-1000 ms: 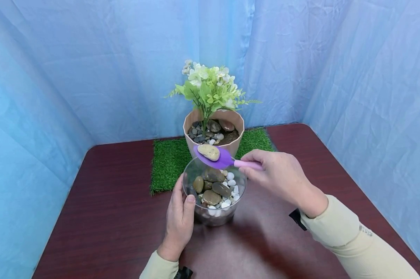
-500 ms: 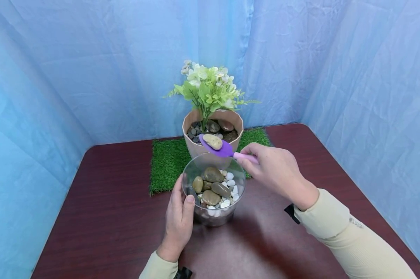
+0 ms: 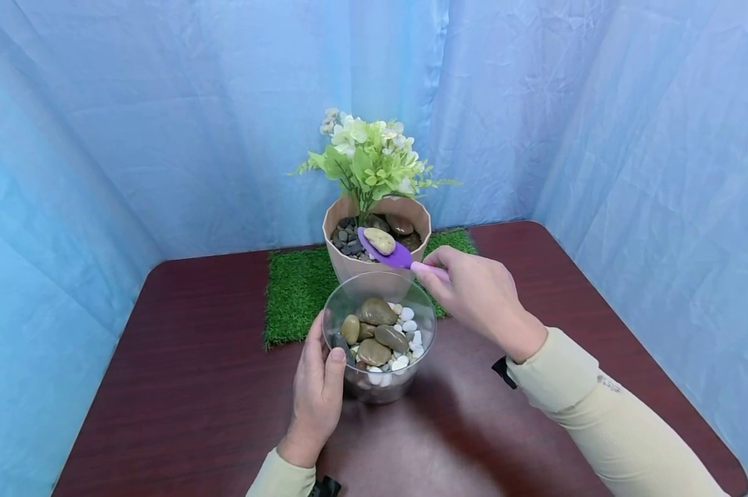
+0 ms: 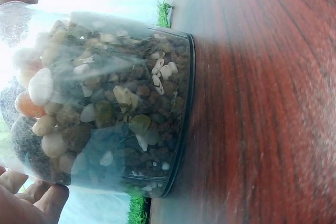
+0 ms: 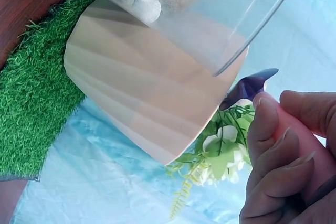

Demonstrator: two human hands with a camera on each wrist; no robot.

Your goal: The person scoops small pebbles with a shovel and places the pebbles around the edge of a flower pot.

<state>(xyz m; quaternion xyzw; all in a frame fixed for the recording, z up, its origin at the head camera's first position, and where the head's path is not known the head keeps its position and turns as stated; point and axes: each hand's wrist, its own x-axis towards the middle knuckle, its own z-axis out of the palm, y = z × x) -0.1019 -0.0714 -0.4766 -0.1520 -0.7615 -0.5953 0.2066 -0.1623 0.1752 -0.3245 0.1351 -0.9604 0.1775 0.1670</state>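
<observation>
In the head view my right hand [image 3: 476, 293] grips the pink handle of a small purple trowel [image 3: 399, 257]. A pale oval stone [image 3: 379, 241] rests on its blade, over the front part of the beige flowerpot [image 3: 374, 270]. The pot holds a leafy plant with white flowers [image 3: 374, 155], dark pebbles and larger stones. My left hand [image 3: 317, 390] holds the left side of a clear plastic container [image 3: 425, 359], thumb towards me. Inside are brown stones [image 3: 374, 352] and white pebbles; the left wrist view shows smaller gravel [image 4: 136, 108] lower down.
The flowerpot stands on a green artificial grass mat [image 3: 299, 290] at the back of a dark red wooden table [image 3: 212, 386]. The container stands just in front of the pot. Blue curtains [image 3: 212, 124] hang behind and at both sides.
My right hand has moved forward and slightly left, carrying the trowel and pale stone from above the clear container to over the flowerpot. The left hand keeps its hold on the container.
</observation>
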